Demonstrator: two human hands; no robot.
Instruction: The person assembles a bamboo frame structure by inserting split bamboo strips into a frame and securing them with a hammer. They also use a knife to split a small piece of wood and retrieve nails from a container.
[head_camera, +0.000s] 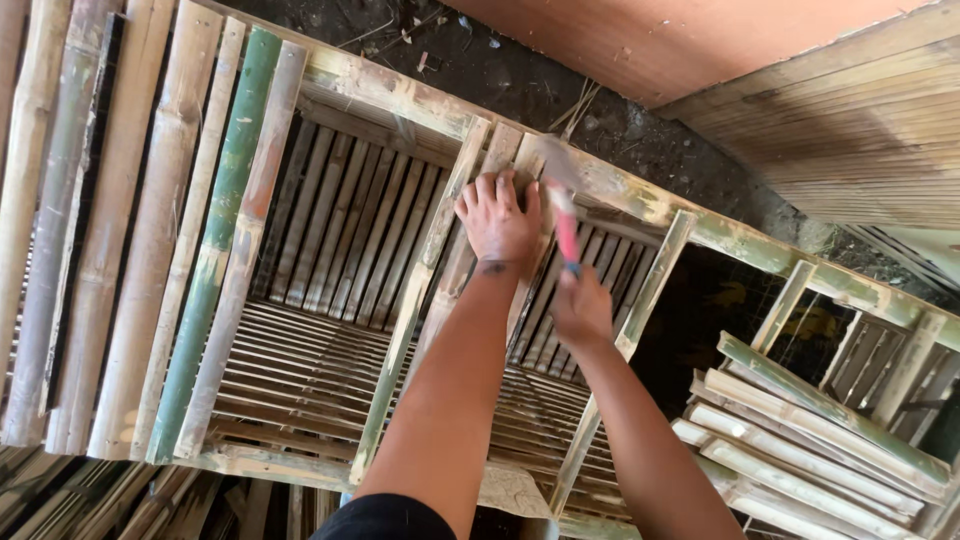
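My left hand (497, 220) lies flat on bamboo slats (470, 255) that rest across the top rail of a bamboo frame (400, 95), fingers spread toward the rail. My right hand (582, 308) grips a hammer with a red handle (566, 232); its head is blurred near the rail, just right of my left fingers. Both forearms reach up from the bottom of the view.
Several bamboo slats (150, 230), one green, lie across the frame's left side. A slatted floor shows inside the frame. Loose split bamboo pieces (800, 440) are stacked at the lower right. Dark soil, an orange wall and a bamboo panel (850, 130) lie beyond.
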